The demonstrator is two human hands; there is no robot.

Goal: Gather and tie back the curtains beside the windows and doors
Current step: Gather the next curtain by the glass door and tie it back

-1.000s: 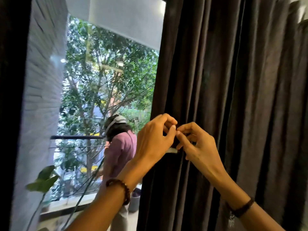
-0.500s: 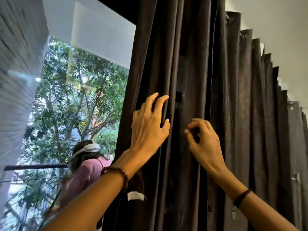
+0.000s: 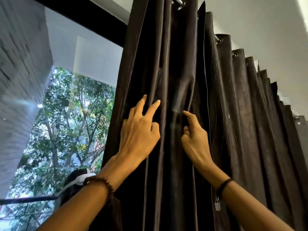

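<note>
A black-framed window (image 3: pixel 93 67) shows daylit leafy trees (image 3: pixel 70 130) beside a pale brick wall (image 3: pixel 20 67), white ceiling (image 3: pixel 253 20) overhead.

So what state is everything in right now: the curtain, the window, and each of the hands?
curtain, hanging from the top, bunched in folds beside the glass, no tie-back in view
window, uncovered, trees showing through
left hand, fingers straight, resting on the folds
right hand, fingers partly curled at a fold; whether it grips cannot be told
</note>
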